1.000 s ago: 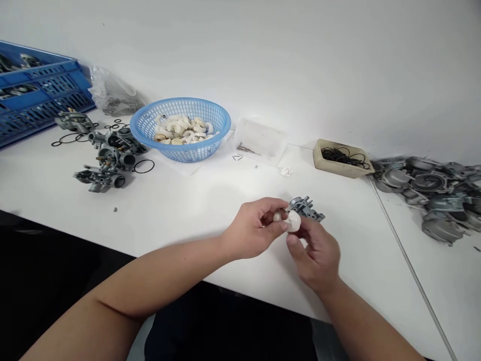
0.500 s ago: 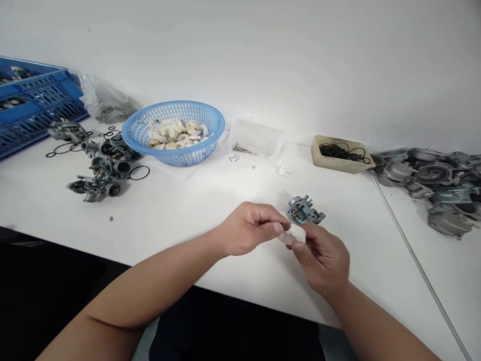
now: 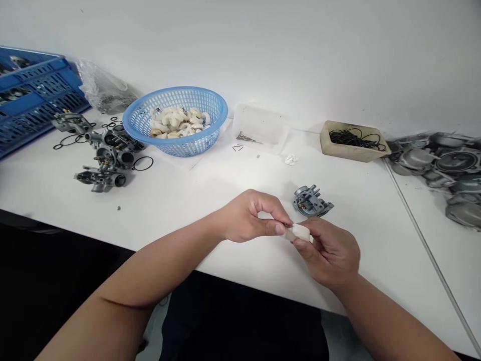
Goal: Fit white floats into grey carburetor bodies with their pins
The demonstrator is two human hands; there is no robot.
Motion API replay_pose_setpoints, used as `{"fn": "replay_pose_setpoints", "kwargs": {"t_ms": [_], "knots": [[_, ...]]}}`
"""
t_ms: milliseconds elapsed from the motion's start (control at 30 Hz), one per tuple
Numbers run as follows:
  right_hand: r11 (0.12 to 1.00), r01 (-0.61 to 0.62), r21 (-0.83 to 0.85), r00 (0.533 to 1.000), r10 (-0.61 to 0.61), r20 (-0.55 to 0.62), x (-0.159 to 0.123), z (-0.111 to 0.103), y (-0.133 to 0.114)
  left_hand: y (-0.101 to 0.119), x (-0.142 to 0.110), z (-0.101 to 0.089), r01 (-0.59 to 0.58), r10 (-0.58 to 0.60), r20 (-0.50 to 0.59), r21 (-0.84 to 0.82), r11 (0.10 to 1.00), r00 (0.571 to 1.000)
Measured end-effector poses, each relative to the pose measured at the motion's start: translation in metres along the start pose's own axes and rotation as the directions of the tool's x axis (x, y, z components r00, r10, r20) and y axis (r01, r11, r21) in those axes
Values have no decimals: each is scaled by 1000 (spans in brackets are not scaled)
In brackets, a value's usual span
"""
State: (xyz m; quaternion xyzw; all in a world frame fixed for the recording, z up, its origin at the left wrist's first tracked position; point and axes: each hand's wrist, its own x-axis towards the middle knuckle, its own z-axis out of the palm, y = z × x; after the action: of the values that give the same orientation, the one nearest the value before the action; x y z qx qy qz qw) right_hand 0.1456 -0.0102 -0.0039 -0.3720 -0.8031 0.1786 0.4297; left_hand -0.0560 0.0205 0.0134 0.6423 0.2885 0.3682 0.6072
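Observation:
Both my hands meet over the near part of the table around a white plastic carburetor float. My right hand grips its right end between thumb and fingers. With thumb and forefinger, my left hand pinches the float's left side, where a small dark metal bit shows; the fingertips hide most of it. Just beyond the fingers, a grey metal carburetor body lies on the table, apart from both hands.
Several floats fill a blue basket. Carburetor bodies and rubber rings lie at left, near a blue crate. Behind are a clear tray with pins and a box of black rings. More metal parts are piled at right.
The view has shifted slightly, so the table items sit a little higher and further right. Both hands keep hold of the float, which is turned slightly.

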Motion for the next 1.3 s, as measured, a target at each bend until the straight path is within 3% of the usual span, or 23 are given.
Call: {"fn": "replay_pose_setpoints", "kwargs": {"t_ms": [233, 367, 567, 733, 900, 967, 1133, 1300], "knots": [[981, 10, -196, 993, -33, -115, -9, 5, 1, 5, -2, -1, -171, 165, 48, 227, 959, 985], [966, -31, -256, 991, -5, -137, -10, 6, -2, 7, -3, 3, -223, 260, -28, 430, 875, 965], [951, -10, -308, 992, -30, -124, -9, 7, -10, -1, -4, 15, -282, 496, -78, 741, 609, 865], [951, 6, -309, 990, -50, -133, -11, 7, -12, -6, -6, 23, -293, 640, -70, 847, 443, 765], [947, 18, -321, 984, -73, -160, -13, 9, -11, -7, -7, 25, -237, 591, -87, 862, 449, 802], [950, 15, -311, 985, -68, -159, -13, 10, -11, -6, -7, 24, -261, 601, -67, 859, 442, 796], [944, 50, -327, 984, -103, -148, -14, 11, -10, -4, -8, 25, -310, 660, -67, 844, 437, 748], [922, 145, -360, 962, -216, -167, -15, 10, -10, -6, -6, 30, -332, 744, -96, 852, 406, 661]]}}
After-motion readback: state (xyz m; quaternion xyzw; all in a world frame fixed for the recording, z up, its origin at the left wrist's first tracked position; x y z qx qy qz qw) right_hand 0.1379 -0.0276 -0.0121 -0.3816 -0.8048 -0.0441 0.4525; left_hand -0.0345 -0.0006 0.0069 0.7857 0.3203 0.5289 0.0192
